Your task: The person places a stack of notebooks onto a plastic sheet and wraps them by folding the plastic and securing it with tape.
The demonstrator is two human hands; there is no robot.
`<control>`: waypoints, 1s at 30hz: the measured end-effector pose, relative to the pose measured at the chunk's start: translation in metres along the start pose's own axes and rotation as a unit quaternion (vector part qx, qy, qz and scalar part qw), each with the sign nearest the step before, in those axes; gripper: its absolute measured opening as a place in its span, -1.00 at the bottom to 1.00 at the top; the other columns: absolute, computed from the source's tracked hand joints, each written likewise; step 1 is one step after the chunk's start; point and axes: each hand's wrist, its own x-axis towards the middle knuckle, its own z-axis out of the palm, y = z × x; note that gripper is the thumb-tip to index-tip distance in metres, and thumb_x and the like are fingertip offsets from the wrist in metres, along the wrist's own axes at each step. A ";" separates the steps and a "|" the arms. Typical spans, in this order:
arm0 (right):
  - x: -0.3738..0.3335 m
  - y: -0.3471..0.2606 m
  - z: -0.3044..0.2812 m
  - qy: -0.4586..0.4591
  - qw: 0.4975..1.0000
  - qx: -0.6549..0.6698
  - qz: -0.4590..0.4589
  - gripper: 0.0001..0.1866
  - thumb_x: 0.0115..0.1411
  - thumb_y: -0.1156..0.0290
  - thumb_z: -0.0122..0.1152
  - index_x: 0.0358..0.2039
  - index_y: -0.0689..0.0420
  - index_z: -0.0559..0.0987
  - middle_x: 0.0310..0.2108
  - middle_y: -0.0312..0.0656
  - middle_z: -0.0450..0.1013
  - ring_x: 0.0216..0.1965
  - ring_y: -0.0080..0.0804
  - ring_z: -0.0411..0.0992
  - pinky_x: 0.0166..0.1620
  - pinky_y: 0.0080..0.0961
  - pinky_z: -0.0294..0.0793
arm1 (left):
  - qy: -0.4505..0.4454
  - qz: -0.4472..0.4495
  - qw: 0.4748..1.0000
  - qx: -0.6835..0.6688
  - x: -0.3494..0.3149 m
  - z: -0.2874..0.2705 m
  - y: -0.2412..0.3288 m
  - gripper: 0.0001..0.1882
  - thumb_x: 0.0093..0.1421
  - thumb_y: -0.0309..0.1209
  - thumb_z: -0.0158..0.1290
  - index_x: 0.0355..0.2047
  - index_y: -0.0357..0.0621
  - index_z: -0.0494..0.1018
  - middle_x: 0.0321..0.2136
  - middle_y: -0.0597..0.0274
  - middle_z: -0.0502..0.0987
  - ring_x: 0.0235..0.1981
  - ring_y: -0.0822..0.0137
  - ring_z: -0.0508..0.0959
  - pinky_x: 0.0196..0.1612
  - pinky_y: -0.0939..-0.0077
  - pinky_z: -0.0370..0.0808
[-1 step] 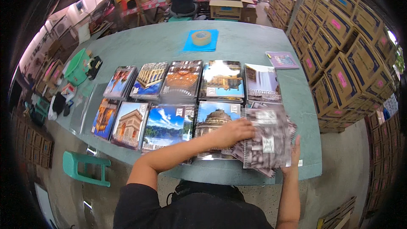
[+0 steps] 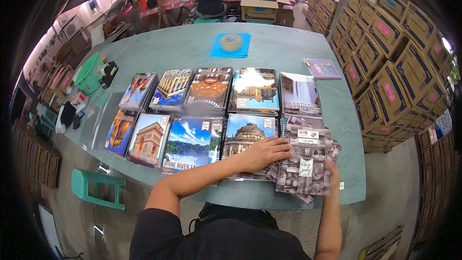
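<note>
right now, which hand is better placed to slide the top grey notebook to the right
Probably the right hand: though blurred, it is at the right edge of the top grey notebook, while the left hand reaches across the domed-building notebook.

Tape roll (image 2: 231,47) on blue sheet (image 2: 216,51), grn stool (image 2: 81,185) L, grn bskt (image 2: 88,79), cardbd boxes (image 2: 392,79) stacked R

From the head, the fisheye looks down — hands (image 2: 263,154) near, table (image 2: 168,43) beyond.

Two rows of notebooks (image 2: 187,139) lie on the table (image 2: 163,45), the tape roll (image 2: 231,47) behind them.
</note>
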 end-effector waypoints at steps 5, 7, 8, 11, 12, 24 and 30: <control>0.005 0.011 -0.038 0.041 0.971 -0.201 -0.120 -0.39 -0.02 0.34 0.27 0.03 0.26 0.29 -0.10 -0.12 0.39 -0.14 -0.32 0.41 -0.09 -0.42 0.42 | -0.230 -0.597 0.758 0.126 -0.070 -0.116 0.001 -0.35 0.08 -0.11 0.03 0.07 -0.29 0.20 -0.07 -0.30 0.35 0.02 -0.06 0.34 0.03 0.11 0.28; 0.006 0.019 -0.017 0.028 0.974 -0.180 -0.133 -0.36 -0.01 0.35 0.26 0.07 0.27 0.24 -0.06 -0.11 0.36 -0.12 -0.31 0.41 -0.07 -0.43 0.41 | -0.141 -0.681 0.693 0.189 -0.132 -0.137 0.002 -0.14 0.02 0.09 0.05 0.11 -0.35 0.11 -0.03 -0.49 0.25 0.02 -0.22 0.31 0.03 -0.02 0.25; 0.005 0.021 -0.009 0.006 0.981 -0.160 -0.113 -0.35 0.00 0.37 0.25 0.08 0.26 0.23 -0.05 -0.11 0.35 -0.11 -0.30 0.40 -0.06 -0.42 0.40 | -0.095 -0.650 0.693 0.297 -0.176 -0.127 -0.004 -0.06 -0.03 0.16 0.05 0.13 -0.35 0.07 0.00 -0.54 0.20 0.01 -0.29 0.30 0.03 -0.08 0.23; 0.003 0.018 -0.015 -0.008 0.987 -0.132 -0.090 -0.35 0.01 0.41 0.24 0.10 0.26 0.20 -0.04 -0.08 0.32 -0.09 -0.29 0.38 -0.04 -0.41 0.39 | -0.070 -0.705 0.680 0.188 -0.178 -0.135 -0.024 -0.07 -0.11 0.11 0.14 0.08 -0.35 0.12 -0.08 -0.41 0.31 -0.04 -0.21 0.36 0.01 0.07 0.29; 0.002 0.016 -0.019 -0.006 0.987 -0.133 -0.093 -0.35 0.02 0.41 0.23 0.10 0.26 0.20 -0.03 -0.08 0.32 -0.08 -0.29 0.37 -0.04 -0.40 0.39 | -0.091 -0.727 0.665 0.147 -0.177 -0.138 -0.031 -0.13 -0.12 0.03 0.19 0.03 -0.35 0.15 -0.12 -0.31 0.38 -0.03 -0.11 0.38 0.01 0.20 0.31; -0.001 0.007 0.004 -0.056 0.998 -0.007 -0.015 -0.42 0.00 0.46 0.24 0.04 0.23 0.27 -0.09 -0.12 0.36 -0.13 -0.36 0.40 -0.07 -0.40 0.41 | 0.082 -0.377 0.922 -0.038 0.020 -0.029 -0.015 -0.43 0.09 -0.22 0.07 0.04 -0.23 0.20 -0.29 -0.15 0.46 -0.26 0.11 0.49 -0.29 0.26 0.44; -0.007 0.018 -0.016 0.030 0.985 -0.106 -0.135 -0.44 -0.03 0.53 0.20 0.01 0.30 0.27 -0.14 -0.05 0.39 -0.17 -0.27 0.42 -0.06 -0.35 0.43 | -0.019 -0.528 0.842 0.104 -0.048 -0.033 -0.060 0.02 -0.26 -0.11 0.33 0.09 -0.42 0.06 -0.28 -0.22 0.48 -0.16 -0.13 0.46 -0.07 0.12 0.35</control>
